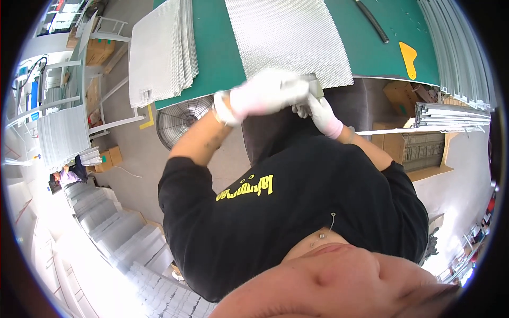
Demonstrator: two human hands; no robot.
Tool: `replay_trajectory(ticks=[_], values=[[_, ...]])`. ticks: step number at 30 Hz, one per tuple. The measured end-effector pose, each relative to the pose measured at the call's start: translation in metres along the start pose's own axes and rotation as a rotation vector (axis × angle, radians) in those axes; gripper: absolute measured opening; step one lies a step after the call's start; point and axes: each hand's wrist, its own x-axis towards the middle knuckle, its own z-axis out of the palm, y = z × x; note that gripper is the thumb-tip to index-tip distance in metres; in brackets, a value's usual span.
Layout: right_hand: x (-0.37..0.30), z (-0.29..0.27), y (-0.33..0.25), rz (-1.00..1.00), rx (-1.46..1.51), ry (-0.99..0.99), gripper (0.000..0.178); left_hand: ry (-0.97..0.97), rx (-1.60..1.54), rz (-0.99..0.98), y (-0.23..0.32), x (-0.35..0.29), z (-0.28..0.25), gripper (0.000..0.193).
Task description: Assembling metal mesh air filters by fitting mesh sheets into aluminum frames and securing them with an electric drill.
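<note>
Both my hands wear white gloves and meet at the near edge of a green table point(214, 58). My left hand point(268, 93) is smeared by motion; its fingertips reach the side of a small grey-green flat piece point(315, 86). Closed on the lower end of that piece is my right hand point(322, 115), its fingers partly hidden below. What kind of piece it is I cannot make out. Just beyond my hands lies a silvery metal mesh sheet point(289, 40), its near edge by the table's rim.
A stack of mesh sheets point(161, 50) overhangs the table's left end. At right lie a black rod point(373, 21), a yellow scraper point(408, 59) and long metal strips point(458, 47). Below the table stand a round fan point(183, 122) and an open carton point(424, 151).
</note>
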Motion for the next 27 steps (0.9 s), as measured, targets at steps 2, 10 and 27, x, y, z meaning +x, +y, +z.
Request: replay_trajectory(ticks=[2,10,27], values=[[0.002,0.016,-0.001,-0.043,0.008,0.258,0.031,0.7,1.204,0.535,-0.015,0.041,-0.034,0.065],[-0.028,0.001,-0.011,-0.271,-0.023,0.683,0.035,0.725,1.25,0.325,-0.031,0.095,0.031,0.068],[-0.03,-0.009,-0.017,-0.245,0.097,0.689,0.018,0.824,1.156,0.257,-0.025,0.087,0.065,0.057]])
